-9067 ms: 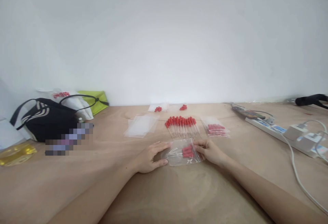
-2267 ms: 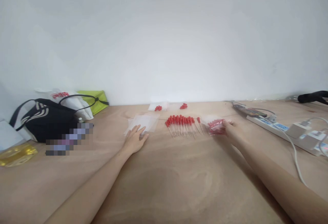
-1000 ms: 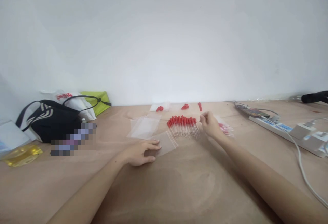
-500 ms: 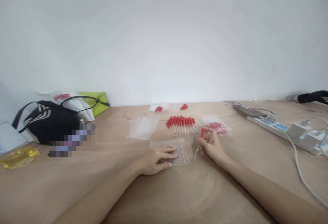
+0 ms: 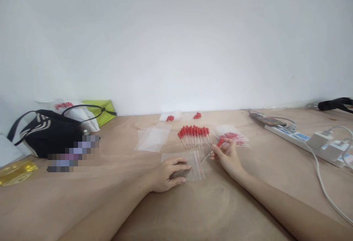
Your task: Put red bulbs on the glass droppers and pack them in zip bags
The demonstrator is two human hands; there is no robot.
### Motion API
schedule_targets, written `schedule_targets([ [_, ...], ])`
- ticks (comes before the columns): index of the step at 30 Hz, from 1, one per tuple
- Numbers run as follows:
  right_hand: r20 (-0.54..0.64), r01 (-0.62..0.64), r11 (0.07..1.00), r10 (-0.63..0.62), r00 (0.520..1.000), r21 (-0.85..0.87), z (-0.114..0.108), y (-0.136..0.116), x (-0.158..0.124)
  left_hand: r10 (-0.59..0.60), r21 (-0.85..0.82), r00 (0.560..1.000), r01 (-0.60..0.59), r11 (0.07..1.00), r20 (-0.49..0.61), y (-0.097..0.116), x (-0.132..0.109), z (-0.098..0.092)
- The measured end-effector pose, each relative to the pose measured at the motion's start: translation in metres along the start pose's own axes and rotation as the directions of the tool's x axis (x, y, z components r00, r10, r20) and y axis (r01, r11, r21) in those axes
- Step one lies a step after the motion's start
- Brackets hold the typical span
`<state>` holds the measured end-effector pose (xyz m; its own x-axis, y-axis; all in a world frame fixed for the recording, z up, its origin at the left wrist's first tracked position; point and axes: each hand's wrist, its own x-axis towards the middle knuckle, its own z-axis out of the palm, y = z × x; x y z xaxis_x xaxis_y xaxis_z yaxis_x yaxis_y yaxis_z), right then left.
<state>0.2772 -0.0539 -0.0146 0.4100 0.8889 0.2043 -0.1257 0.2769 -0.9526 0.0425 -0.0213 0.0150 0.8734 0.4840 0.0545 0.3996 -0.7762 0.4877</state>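
My left hand (image 5: 171,174) lies with spread fingers on a clear zip-lock bag (image 5: 192,174), whose red-striped opening edge faces right. My right hand (image 5: 226,156) pinches a dropper (image 5: 220,142) by its red rubber bulb. The dropper's thin glass tube slants down to the left, its tip close to the bag's striped edge; whether it is inside I cannot tell. Beyond the hands, a row of red-bulbed droppers (image 5: 194,136) lies side by side. Behind my right hand is a pile of bags with red bulbs in them (image 5: 234,138), partly covered by the fingers.
Flat clear bags (image 5: 153,138) lie left of the row. Two small groups of red bulbs (image 5: 170,118) sit near the wall. A power strip (image 5: 303,140) with chargers, a phone (image 5: 267,119) and a white cable (image 5: 318,174) occupy the right. A black bag (image 5: 52,134) stands left.
The dropper in my right hand has tilted from nearly upright to a flatter slant, its tip swinging left toward the bag's edge. My left hand stays on the bag.
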Motion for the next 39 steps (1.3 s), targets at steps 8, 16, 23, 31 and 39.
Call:
schedule_targets([
  [8,0.086,-0.156,0.985,0.15,0.985,0.069,0.008,-0.002,-0.009,-0.054,-0.056,0.997,0.051,0.997,-0.057,-0.001,0.001,0.0],
  [16,0.488,-0.133,0.985,0.172,0.856,-0.114,-0.003,-0.008,-0.01,-0.079,-0.094,0.995,0.074,0.993,-0.056,-0.002,0.0,0.001],
  [23,0.665,-0.116,0.992,0.122,0.736,-0.054,0.008,-0.009,-0.014,-0.059,-0.111,0.996,0.051,0.993,-0.072,-0.001,0.002,0.003],
  [31,0.612,-0.105,0.978,0.195,0.766,-0.18,-0.007,-0.004,-0.001,-0.026,-0.036,0.996,0.023,0.999,-0.09,-0.007,-0.003,-0.006],
  [39,0.724,0.16,0.944,0.106,0.682,-0.288,-0.011,-0.01,0.002,-0.005,-0.03,0.998,0.003,1.0,-0.07,-0.011,-0.005,-0.006],
])
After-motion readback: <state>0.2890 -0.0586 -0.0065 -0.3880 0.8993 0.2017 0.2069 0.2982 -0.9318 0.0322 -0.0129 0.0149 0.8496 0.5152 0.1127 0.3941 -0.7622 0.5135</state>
